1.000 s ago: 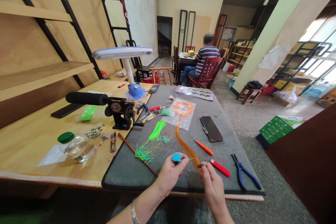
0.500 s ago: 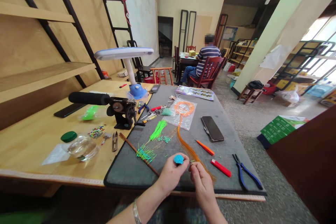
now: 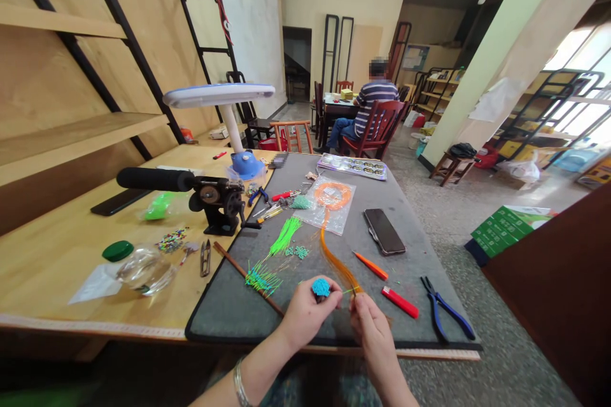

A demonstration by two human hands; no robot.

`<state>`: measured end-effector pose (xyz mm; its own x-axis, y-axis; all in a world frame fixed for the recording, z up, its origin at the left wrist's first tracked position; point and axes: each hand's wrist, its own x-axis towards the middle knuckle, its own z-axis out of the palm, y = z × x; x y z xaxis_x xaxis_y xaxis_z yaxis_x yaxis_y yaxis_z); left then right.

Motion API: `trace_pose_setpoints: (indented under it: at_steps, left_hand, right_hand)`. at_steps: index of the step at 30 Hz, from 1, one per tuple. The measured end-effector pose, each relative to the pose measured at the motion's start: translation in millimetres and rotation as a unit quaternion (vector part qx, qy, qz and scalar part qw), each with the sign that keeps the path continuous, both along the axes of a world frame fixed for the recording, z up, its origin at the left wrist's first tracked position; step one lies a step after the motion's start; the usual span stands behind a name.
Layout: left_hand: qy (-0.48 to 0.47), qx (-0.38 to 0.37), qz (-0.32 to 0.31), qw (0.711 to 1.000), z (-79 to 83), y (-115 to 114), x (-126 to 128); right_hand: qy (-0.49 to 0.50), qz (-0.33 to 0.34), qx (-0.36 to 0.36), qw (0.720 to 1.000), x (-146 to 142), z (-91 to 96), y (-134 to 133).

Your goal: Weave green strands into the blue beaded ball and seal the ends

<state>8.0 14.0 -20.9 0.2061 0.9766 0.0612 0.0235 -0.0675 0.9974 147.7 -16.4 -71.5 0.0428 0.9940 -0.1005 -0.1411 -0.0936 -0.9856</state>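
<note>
My left hand (image 3: pixel 305 308) is closed around a cluster of small turquoise beads (image 3: pixel 321 287), whose rounded top shows above the curled fingers. From its fingertips a thin yellow-green strand (image 3: pixel 347 291) runs across to my right hand (image 3: pixel 371 324), which pinches the other end. Behind the right fingertips lies a bundle of orange threads (image 3: pixel 334 259), fanning out from a clear plastic bag (image 3: pixel 338 222). To the left, green strands with turquoise beads at their ends (image 3: pixel 262 278) rest across a thin brown stick (image 3: pixel 238 262). Loose turquoise beads (image 3: pixel 298 252) lie beyond my hands.
On the grey mat (image 3: pixel 219 311) are an orange pen-like tool (image 3: pixel 371 265), a red lighter (image 3: pixel 400 301), blue-handled pliers (image 3: pixel 443 311) and a phone (image 3: pixel 384 231). Leftward stand a hand-cranked device (image 3: pixel 222 203), a lamp (image 3: pixel 245 164), thread snips (image 3: pixel 205 258) and a jar (image 3: pixel 146 272). A person (image 3: pixel 375 98) sits farther back.
My right hand has drawn slightly away to the right from the left one, so more of the yellow-green strand shows between them. The left hand still holds the bead cluster. The view has shifted slightly.
</note>
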Motion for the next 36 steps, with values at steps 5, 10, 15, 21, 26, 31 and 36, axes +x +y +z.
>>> trace_pose_setpoints:
  at_steps: [5, 10, 15, 21, 26, 31, 36]
  left_hand:
    - [0.029, 0.005, 0.019, 0.999, -2.2, 1, -1]
    - [0.055, 0.007, 0.025, 0.998, -2.8, 2, -4]
    - [0.070, 0.015, 0.031, 0.997, -0.5, 2, -6]
    - [0.066, 0.015, 0.036, 0.997, 2.8, 3, -7]
    - [0.069, 0.019, 0.032, 0.997, 8.2, 4, -6]
    - [0.064, 0.028, 0.024, 0.997, 11.0, 5, -5]
    - [0.081, 0.061, 0.008, 0.995, 12.8, 7, -5]
  right_hand:
    - [-0.106, -0.053, 0.030, 0.992, 6, 1.9, 0]
    - [-0.451, -0.149, 0.046, 0.879, 54, 14.7, 19]
    - [-0.707, -0.147, 0.025, 0.691, 105, 21.0, 48]
    - [-0.737, -0.117, 0.155, 0.647, 105, 17.3, 33]
    - [-0.722, -0.056, 0.193, 0.662, 98, 4.5, 17]
    - [-0.576, -0.095, 0.204, 0.786, 98, -2.9, 22]
    - [-0.188, -0.071, 0.058, 0.978, 60, -0.6, 11]
